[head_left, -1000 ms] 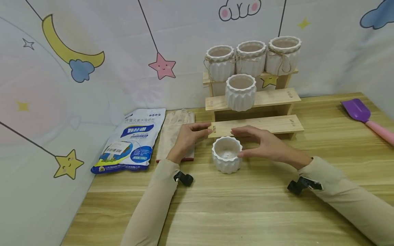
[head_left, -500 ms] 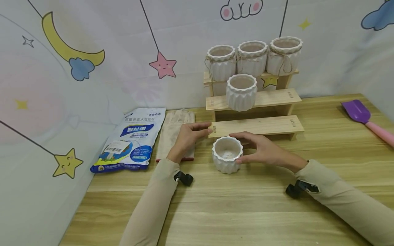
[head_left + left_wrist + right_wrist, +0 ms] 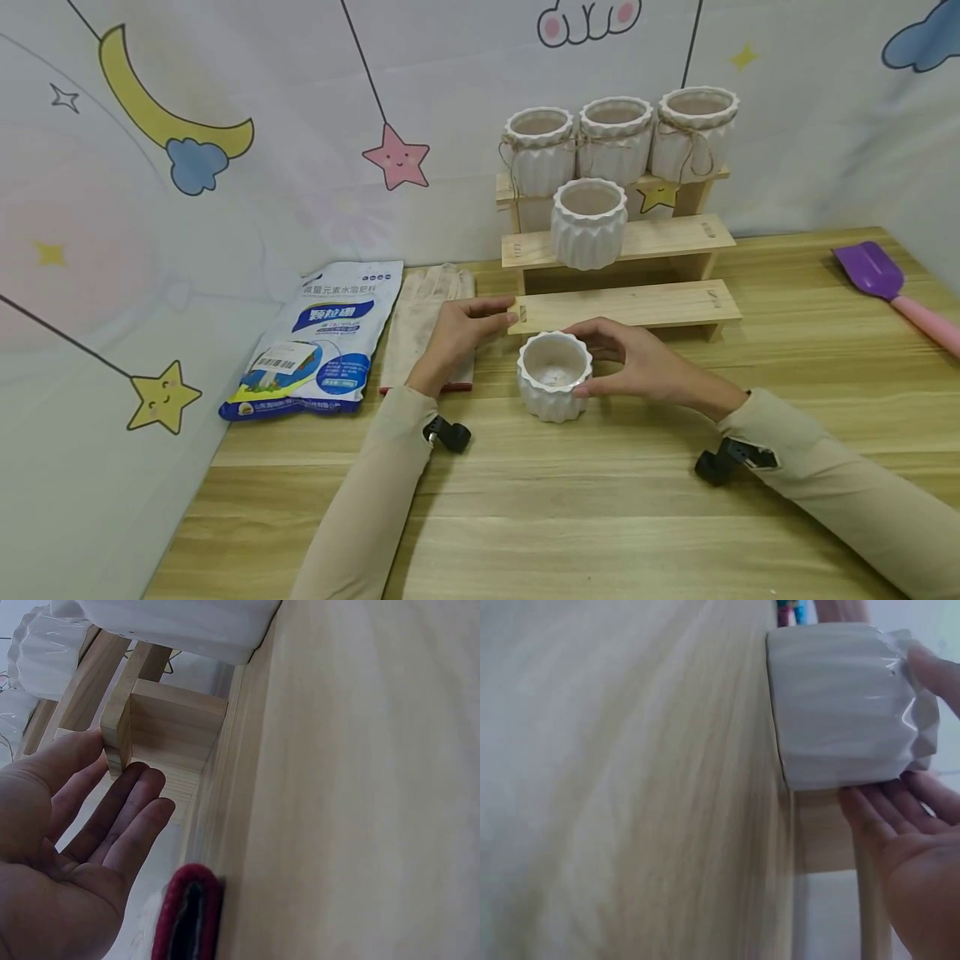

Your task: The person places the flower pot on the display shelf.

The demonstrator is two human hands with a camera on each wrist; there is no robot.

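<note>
A white ceramic flower pot with a scalloped rim and ribbed sides stands upright on the table in front of a three-step wooden plant stand. My right hand grips the pot's right side, thumb near the front and fingers behind it; the right wrist view shows the pot with its base at the tabletop. With my left hand I hold the left end of the stand's lowest board, which the left wrist view shows between thumb and fingers.
Another white pot sits on the middle step, and three pots tied with twine line the top step. Left lie a fertilizer bag and cloth gloves. A purple shovel with pink handle is far right.
My right hand has moved slightly left and closed in on the pot, its thumb and fingers now against the side. The left hand and the stand have stayed in place.
</note>
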